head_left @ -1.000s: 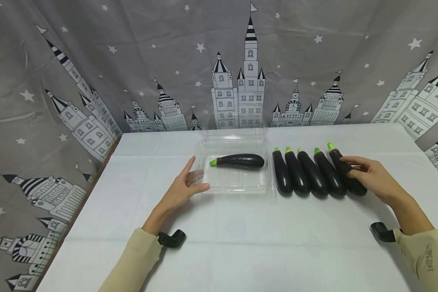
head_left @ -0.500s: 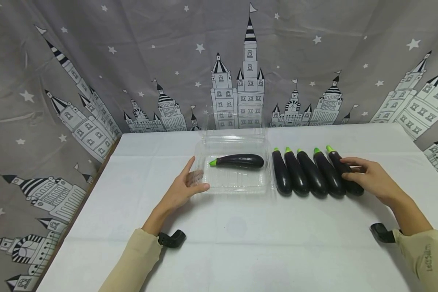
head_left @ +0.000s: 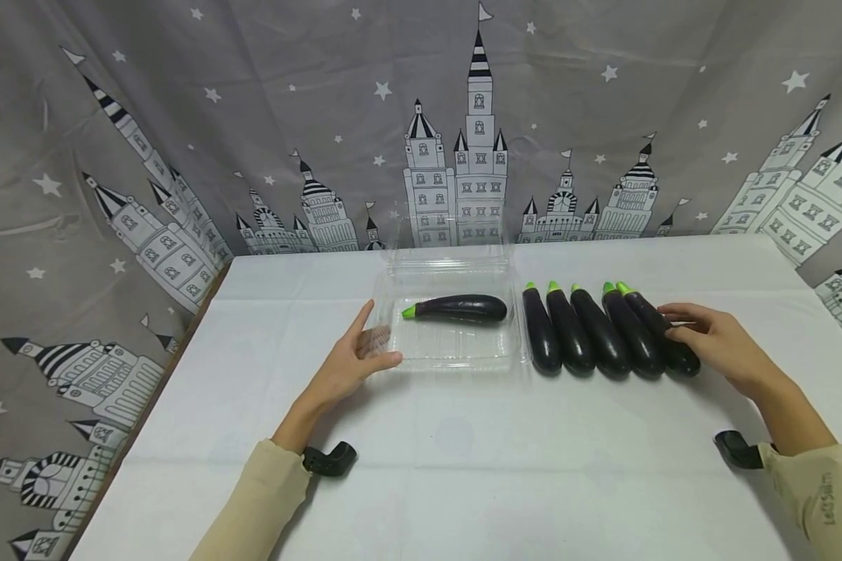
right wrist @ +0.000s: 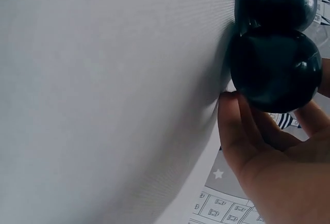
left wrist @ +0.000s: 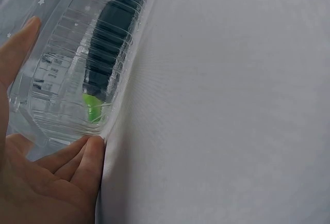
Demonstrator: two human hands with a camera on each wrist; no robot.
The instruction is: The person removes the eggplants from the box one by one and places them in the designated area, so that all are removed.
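A clear plastic clamshell box (head_left: pixel 456 354) stands with its lid up on the white table. One eggplant (head_left: pixel 461 308) with a green stem end lies crosswise in it. My left hand (head_left: pixel 340 370) is at the box's left side, fingers spread and fingertips at the wall (left wrist: pixel 56 105). Right of the box, several eggplants (head_left: pixel 592 335) lie side by side, stems away from me. My right hand (head_left: pixel 723 343) touches the rightmost eggplant (head_left: pixel 656 327); in the right wrist view, extended fingers lie along the side of this eggplant (right wrist: pixel 276 69), close to the tabletop.
The white cloth-covered table (head_left: pixel 463 467) spreads in front of the box and the eggplants. Behind it hangs a grey curtain (head_left: pixel 309 93) printed with castles and stars. A black wrist mount (head_left: pixel 330 460) sits at the left wrist, another mount (head_left: pixel 737 449) at the right.
The rightmost eggplant's stem end has swung left, close to its neighbour's stem, and its body has shifted slightly left. My right hand stays beside it. My left hand and the box have not moved.
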